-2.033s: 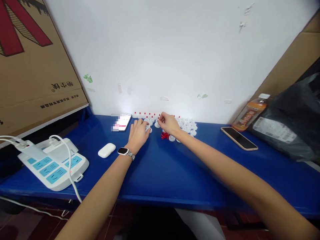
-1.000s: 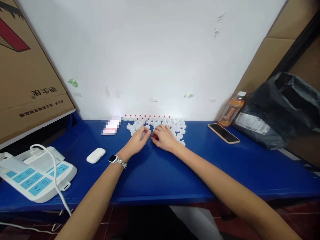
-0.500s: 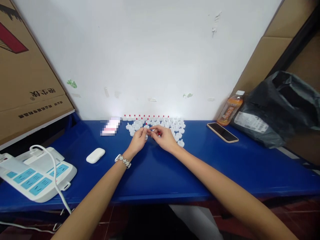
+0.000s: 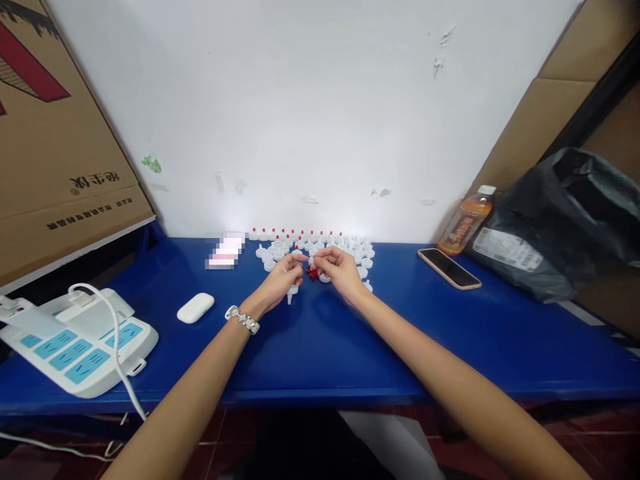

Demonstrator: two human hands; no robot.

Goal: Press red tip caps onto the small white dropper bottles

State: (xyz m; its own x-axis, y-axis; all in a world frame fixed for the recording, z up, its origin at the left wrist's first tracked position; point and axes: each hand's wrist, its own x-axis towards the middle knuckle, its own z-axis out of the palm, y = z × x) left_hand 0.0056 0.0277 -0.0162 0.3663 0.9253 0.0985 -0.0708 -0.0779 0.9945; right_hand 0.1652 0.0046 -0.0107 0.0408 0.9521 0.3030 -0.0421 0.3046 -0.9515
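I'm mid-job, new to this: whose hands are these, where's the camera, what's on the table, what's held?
There's no machine: this is a person's left hand and right hand, filmed by a head-worn camera looking forward and down. White spouted pieces cluster on the blue table, a row of red-tipped ones runs along the wall, and small red parts lie between the hands. The left hand seems to hold one white piece; the right hand's fingers are pinched, any contents too small to tell.

Scuffed white wall (image 4: 320, 120) behind blue table (image 4: 330, 353), red-tiled floor (image 4: 605, 447) below
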